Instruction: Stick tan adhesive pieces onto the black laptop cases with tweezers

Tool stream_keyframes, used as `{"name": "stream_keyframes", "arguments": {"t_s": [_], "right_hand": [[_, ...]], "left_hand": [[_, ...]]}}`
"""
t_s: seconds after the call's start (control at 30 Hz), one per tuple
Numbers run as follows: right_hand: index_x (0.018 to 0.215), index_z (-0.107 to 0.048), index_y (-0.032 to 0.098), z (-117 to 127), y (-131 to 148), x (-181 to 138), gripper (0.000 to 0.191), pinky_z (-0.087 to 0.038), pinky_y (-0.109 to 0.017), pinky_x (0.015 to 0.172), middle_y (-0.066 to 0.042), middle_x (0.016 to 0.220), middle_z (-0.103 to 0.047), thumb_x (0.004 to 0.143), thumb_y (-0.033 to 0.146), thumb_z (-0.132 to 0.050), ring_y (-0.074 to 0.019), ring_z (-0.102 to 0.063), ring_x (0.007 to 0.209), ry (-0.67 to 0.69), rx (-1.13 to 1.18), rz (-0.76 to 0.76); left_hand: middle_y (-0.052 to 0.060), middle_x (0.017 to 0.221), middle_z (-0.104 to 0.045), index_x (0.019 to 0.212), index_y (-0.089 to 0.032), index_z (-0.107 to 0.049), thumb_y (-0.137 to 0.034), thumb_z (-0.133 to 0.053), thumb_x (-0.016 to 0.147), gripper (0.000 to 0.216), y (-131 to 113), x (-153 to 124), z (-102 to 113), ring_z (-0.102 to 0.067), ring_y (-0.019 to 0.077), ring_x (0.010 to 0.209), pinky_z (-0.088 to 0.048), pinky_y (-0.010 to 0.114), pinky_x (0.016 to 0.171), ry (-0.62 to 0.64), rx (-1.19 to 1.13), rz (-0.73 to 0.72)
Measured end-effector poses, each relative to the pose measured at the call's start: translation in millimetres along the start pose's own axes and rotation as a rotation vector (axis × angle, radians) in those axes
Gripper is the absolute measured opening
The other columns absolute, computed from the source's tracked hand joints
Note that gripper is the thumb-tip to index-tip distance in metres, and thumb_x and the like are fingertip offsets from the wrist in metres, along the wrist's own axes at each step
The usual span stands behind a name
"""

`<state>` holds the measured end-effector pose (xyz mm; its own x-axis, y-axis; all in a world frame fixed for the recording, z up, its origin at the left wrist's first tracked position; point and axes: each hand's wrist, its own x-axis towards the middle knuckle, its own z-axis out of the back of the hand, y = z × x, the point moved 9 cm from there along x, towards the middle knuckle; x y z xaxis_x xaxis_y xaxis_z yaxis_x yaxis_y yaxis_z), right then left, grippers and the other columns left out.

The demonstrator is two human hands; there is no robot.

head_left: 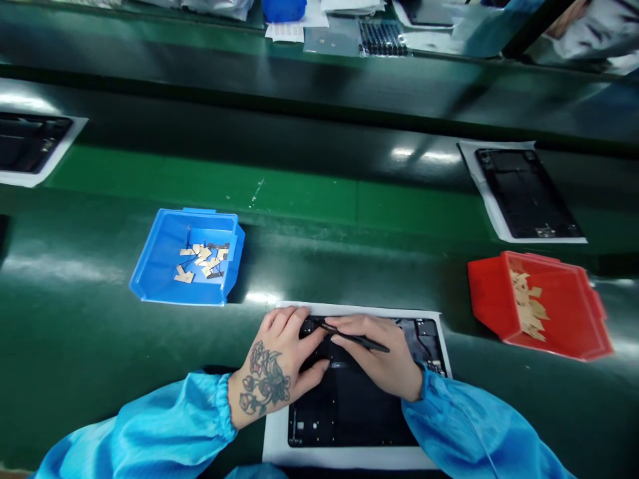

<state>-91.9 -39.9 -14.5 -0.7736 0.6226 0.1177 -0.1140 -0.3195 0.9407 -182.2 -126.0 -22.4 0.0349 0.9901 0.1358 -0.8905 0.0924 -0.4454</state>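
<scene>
A black tablet-like device housing [359,412] lies on a white sheet [279,452] in front of me, its inner side with small parts facing up. My left hand [279,366] rests over its upper left corner, fingers stretched out and thumb apart. The left index fingertip is close to the tip of a slim black tweezer-like tool [367,342]. My right hand [382,352] pinches this tool above the housing's upper part. Fingers hide the exact spot where the tip meets the housing.
Left of the sheet stands a blue bin [150,266] with tan-tabbed dark pieces. A red bin [574,313] with tan pieces is at the right. Similar housings lie farther off, at right [529,193] and left [30,143]. Papers and bags line the shelf [200,40] behind.
</scene>
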Motion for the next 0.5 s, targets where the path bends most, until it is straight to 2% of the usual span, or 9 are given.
{"name": "stream_keyframes", "arguments": {"t_s": [0.17, 0.27, 0.4, 0.5], "right_hand": [[0.087, -0.066, 0.023, 5, -5, 1, 0.012, -0.056, -0.030, 0.084, -0.001, 0.096, -0.073, 0.081, 0.013, -0.068, -0.0173, -0.070, 0.090, -0.084, 0.052, -0.047], [0.087, -0.067, 0.024, 10, -14, 0, 0.008, -0.056, -0.030, 0.080, -0.002, 0.092, -0.073, 0.081, 0.018, -0.069, -0.0181, -0.070, 0.087, -0.108, 0.073, -0.160], [0.089, -0.066, 0.021, 32, -28, -5, 0.009, -0.057, -0.026, 0.068, -0.004, 0.091, -0.071, 0.084, 0.030, -0.067, -0.0158, -0.069, 0.075, -0.257, 0.151, -0.370], [0.089, -0.063, 0.020, 47, -26, -8, 0.014, -0.056, -0.025, 0.066, -0.004, 0.092, -0.070, 0.084, 0.033, -0.067, -0.0143, -0.068, 0.072, -0.354, 0.248, -0.397]], "left_hand": [[0.014, 0.121, -0.046, 0.124, -0.024, -0.056, -0.040, -0.060, 0.079, 0.048, 1, 1, -1, -0.043, 0.0324, 0.110, -0.038, 0.051, 0.093, 0.036, -0.004, 0.019], [0.013, 0.121, -0.046, 0.125, -0.023, -0.056, -0.038, -0.059, 0.080, 0.047, 2, 0, -1, -0.043, 0.0317, 0.111, -0.038, 0.050, 0.094, 0.069, -0.047, 0.018], [0.015, 0.123, -0.044, 0.129, -0.019, -0.053, -0.034, -0.060, 0.080, 0.051, 5, -2, 1, -0.041, 0.0315, 0.112, -0.038, 0.049, 0.093, 0.086, -0.099, 0.039], [0.014, 0.121, -0.045, 0.127, -0.019, -0.055, -0.037, -0.061, 0.081, 0.049, 7, -1, 5, -0.042, 0.0311, 0.111, -0.038, 0.049, 0.093, 0.072, -0.133, 0.042]]}}
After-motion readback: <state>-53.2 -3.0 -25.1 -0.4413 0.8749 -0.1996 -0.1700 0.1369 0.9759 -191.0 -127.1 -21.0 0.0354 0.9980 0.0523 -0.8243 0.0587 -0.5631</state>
